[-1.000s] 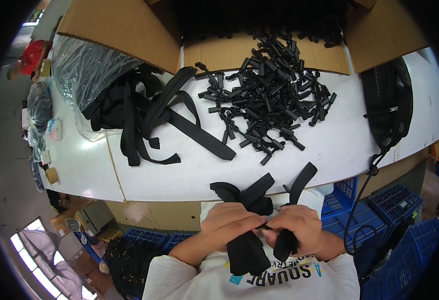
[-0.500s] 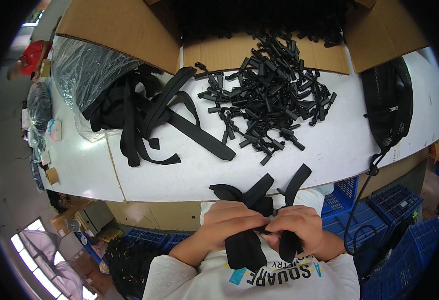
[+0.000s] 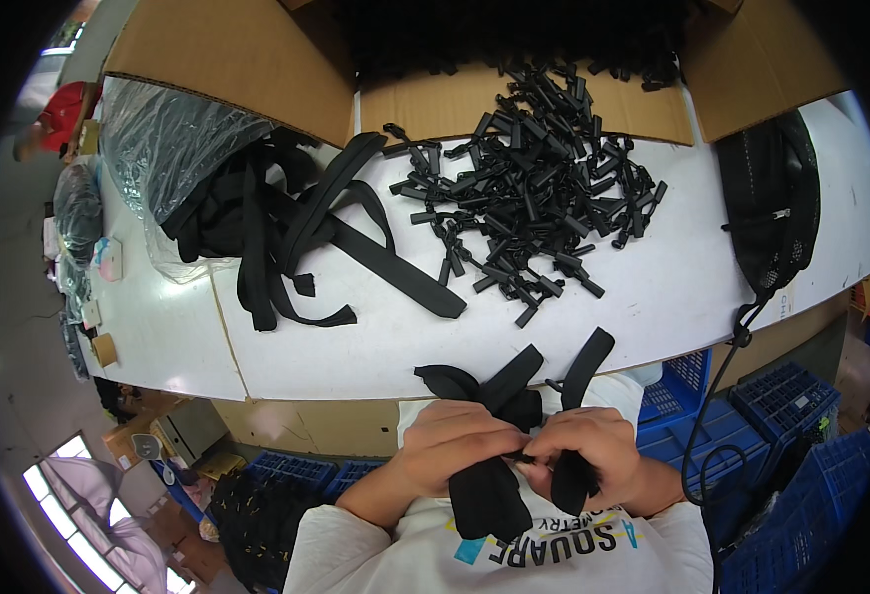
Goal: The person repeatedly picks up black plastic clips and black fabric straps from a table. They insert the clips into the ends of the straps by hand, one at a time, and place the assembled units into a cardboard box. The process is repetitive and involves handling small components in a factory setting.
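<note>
My left hand [image 3: 455, 443] is closed round several wide black fabric straps [image 3: 491, 500]; their ends stick out above and below the fingers. My right hand [image 3: 598, 450] is closed on another black strap [image 3: 587, 364], which passes up through the hand and hangs below it. The fingertips of both hands meet in front of my chest, just off the near table edge. Pinched between them is a small dark piece [image 3: 526, 456], mostly hidden by the fingers. A big heap of small black plastic pullers with cord loops [image 3: 539, 188] lies on the white table beyond my hands.
Loose black straps [image 3: 395, 265] spill from a clear plastic bag [image 3: 172, 129] at the table's left. An open cardboard box [image 3: 247, 59] stands at the back, more black pieces inside. A black mesh pouch [image 3: 776, 213] hangs over the right side; blue crates [image 3: 786, 396] sit below.
My hands stay nearly in place. The right fingers shift slightly against the left fingertips, and the straps move a little with them.
</note>
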`<move>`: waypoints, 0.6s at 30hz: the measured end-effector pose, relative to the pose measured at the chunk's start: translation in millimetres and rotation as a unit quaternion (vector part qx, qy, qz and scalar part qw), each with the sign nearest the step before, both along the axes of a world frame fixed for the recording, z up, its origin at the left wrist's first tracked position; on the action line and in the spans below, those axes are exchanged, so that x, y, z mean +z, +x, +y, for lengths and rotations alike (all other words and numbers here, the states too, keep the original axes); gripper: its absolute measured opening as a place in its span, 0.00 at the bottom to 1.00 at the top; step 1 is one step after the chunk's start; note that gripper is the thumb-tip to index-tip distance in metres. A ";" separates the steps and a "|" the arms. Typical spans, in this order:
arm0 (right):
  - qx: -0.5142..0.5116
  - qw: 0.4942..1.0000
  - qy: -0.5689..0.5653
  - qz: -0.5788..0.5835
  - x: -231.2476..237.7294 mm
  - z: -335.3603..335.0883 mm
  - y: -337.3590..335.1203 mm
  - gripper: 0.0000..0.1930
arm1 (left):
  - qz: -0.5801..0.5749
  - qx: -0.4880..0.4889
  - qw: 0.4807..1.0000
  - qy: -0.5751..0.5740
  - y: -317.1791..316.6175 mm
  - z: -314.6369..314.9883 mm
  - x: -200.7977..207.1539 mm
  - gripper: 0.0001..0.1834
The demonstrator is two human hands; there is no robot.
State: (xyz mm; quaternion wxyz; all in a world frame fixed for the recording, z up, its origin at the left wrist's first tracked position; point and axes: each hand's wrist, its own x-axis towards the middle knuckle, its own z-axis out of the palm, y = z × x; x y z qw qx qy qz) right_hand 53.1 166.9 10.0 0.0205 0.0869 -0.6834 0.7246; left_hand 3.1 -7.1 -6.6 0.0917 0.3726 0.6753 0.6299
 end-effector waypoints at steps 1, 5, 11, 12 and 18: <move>0.002 1.000 0.002 -0.003 0.5 0.4 -0.4 0.11 | 0.002 0.003 1.000 -0.001 0.1 -0.1 0.0 0.15; 0.028 0.998 0.026 -0.047 2.4 4.7 -1.0 0.10 | -0.001 0.007 1.000 -0.008 -1.2 1.0 1.8 0.14; 0.013 0.996 0.008 -0.090 4.0 3.9 0.5 0.10 | -0.003 0.010 1.000 -0.017 -0.3 1.1 0.8 0.13; 0.009 0.996 0.002 -0.086 3.6 3.2 1.0 0.10 | -0.003 0.009 1.000 -0.010 0.0 1.5 -0.2 0.13; 0.003 0.996 0.007 -0.092 5.1 4.2 -1.2 0.10 | -0.034 -0.022 0.999 -0.035 -5.4 -1.1 1.6 0.13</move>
